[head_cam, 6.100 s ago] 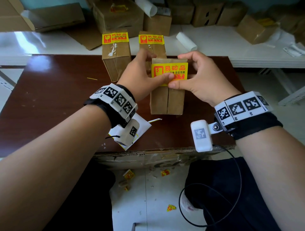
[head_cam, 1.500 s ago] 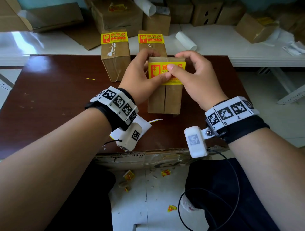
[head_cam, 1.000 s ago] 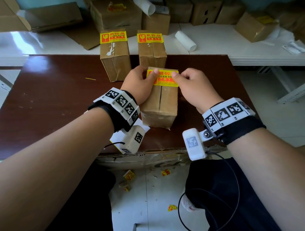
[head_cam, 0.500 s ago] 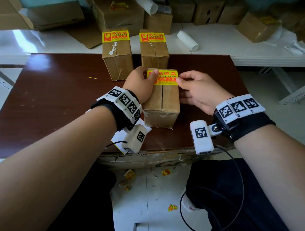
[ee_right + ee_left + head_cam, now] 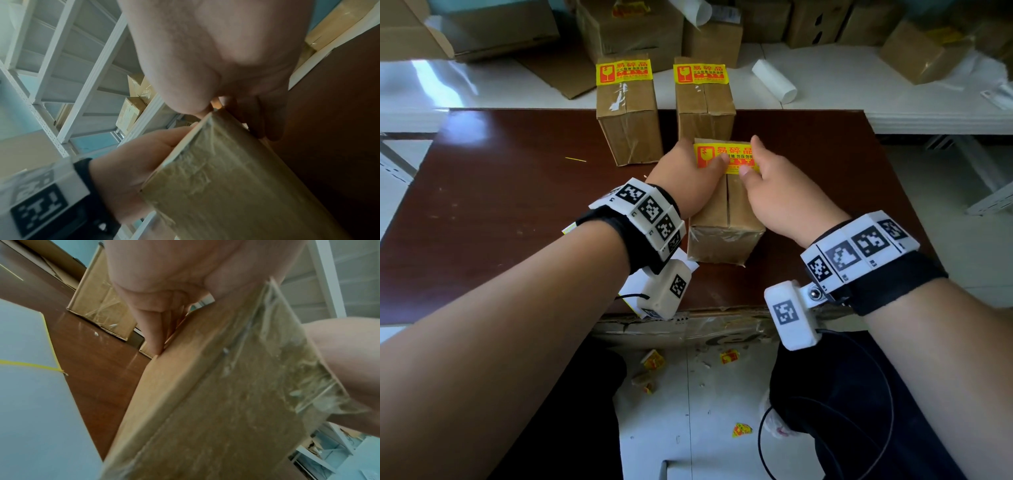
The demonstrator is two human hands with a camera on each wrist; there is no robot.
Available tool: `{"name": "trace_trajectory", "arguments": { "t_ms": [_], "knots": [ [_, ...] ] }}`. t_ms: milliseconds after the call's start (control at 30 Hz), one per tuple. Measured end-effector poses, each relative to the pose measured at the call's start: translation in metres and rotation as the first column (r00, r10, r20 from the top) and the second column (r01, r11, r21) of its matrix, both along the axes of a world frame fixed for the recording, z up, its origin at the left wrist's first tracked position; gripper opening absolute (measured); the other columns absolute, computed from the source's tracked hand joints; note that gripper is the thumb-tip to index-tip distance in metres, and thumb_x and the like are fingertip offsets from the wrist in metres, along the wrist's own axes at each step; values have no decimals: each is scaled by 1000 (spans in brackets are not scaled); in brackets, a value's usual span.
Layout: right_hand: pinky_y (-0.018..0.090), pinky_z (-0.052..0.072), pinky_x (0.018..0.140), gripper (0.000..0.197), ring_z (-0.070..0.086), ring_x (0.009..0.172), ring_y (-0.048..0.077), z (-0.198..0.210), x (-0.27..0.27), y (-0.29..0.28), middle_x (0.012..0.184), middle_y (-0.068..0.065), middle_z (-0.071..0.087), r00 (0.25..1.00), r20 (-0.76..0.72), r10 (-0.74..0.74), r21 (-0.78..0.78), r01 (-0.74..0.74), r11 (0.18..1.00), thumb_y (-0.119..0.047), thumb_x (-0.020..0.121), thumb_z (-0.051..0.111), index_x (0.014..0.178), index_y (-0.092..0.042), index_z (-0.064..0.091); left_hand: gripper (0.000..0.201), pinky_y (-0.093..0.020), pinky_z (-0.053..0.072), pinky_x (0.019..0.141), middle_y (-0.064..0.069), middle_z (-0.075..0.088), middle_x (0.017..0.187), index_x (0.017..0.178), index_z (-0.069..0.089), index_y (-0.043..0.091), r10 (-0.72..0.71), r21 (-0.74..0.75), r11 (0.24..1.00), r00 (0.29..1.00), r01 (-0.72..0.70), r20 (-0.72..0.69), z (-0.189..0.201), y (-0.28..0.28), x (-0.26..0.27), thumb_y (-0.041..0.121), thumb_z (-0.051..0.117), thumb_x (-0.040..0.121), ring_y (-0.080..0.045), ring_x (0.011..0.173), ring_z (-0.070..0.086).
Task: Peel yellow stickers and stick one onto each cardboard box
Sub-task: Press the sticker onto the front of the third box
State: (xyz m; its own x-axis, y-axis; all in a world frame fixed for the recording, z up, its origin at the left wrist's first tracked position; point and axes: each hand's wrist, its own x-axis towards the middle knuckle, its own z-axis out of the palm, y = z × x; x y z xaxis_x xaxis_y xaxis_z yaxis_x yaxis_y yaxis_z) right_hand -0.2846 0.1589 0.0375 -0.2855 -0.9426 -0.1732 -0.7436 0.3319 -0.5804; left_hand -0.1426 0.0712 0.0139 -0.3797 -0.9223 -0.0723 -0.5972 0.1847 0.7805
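Note:
A brown cardboard box (image 5: 726, 219) lies lengthwise on the dark table (image 5: 500, 192), with a yellow sticker (image 5: 724, 154) across the far end of its top. My left hand (image 5: 688, 181) grips its left side, the thumb lying on the sticker; in the left wrist view its fingers (image 5: 152, 331) run down the box wall (image 5: 216, 402). My right hand (image 5: 770, 181) grips the right side, its thumb also on the sticker. Two more boxes (image 5: 628, 116) (image 5: 703, 102) stand behind, each with a yellow sticker (image 5: 624, 71) (image 5: 700, 73).
A white backing sheet (image 5: 683, 262) lies under my left wrist near the front edge. A white roll (image 5: 774, 80) and several larger cartons (image 5: 633, 27) sit on the white shelf behind. Sticker scraps (image 5: 729, 356) litter the floor.
My right hand has moved from beside the box onto it, with its thumb now on the sticker. The left hand keeps its hold and the box has hardly shifted.

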Motion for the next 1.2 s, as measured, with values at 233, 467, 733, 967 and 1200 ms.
{"name": "trace_trajectory", "arguments": {
  "t_ms": [233, 467, 733, 967, 1200],
  "knots": [
    [36, 45, 85, 75, 64, 114, 34, 9, 16, 7, 161, 18, 52, 1000, 8, 25, 117, -26, 993, -47, 117, 29, 171, -25, -19, 54, -41, 52, 101, -13, 67, 132, 142, 45, 6, 37, 38, 999, 999, -37, -7, -1, 7, -5, 46, 54, 106, -32, 119, 65],
    [37, 48, 94, 83, 63, 124, 34, 14, 18, 15, 166, 18, 46, 998, -24, 58, 195, -52, 979, -52, 116, 33, 169, -22, -24, 53, -38, 50, 95, -11, 66, 129, 139, 47, 8, 59, 53, 997, 998, -59, -13, -2, 9, -3, 49, 52, 106, -31, 117, 65],
    [43, 44, 118, 85, 47, 149, 36, 21, 18, 21, 171, 15, 39, 995, -76, 58, 232, -39, 972, -45, 114, 49, 173, -13, -4, 52, -35, 47, 88, -6, 65, 119, 137, 48, 8, 74, 49, 996, 997, -73, -13, -5, 8, -4, 50, 52, 106, -29, 112, 65],
    [57, 66, 91, 51, 80, 92, 29, 12, 12, 11, 102, 8, 81, 980, 183, -78, 49, 70, 996, -41, 69, 78, 113, -15, 74, 51, -36, 52, 92, 0, 63, 111, 134, 50, 9, 81, 65, 995, 995, -77, -54, -7, 4, -1, 51, 55, 105, -23, 103, 64],
    [55, 59, 99, 22, 78, 99, 29, 9, 19, 3, 110, 19, 78, 886, 454, -97, -91, 154, 984, -21, 93, 73, 107, -5, 76, 46, -32, 53, 90, 5, 67, 110, 133, 58, 12, 79, 17, 997, 984, -77, -157, -7, 6, 4, 47, 63, 102, -18, 106, 67]
  ]
}}
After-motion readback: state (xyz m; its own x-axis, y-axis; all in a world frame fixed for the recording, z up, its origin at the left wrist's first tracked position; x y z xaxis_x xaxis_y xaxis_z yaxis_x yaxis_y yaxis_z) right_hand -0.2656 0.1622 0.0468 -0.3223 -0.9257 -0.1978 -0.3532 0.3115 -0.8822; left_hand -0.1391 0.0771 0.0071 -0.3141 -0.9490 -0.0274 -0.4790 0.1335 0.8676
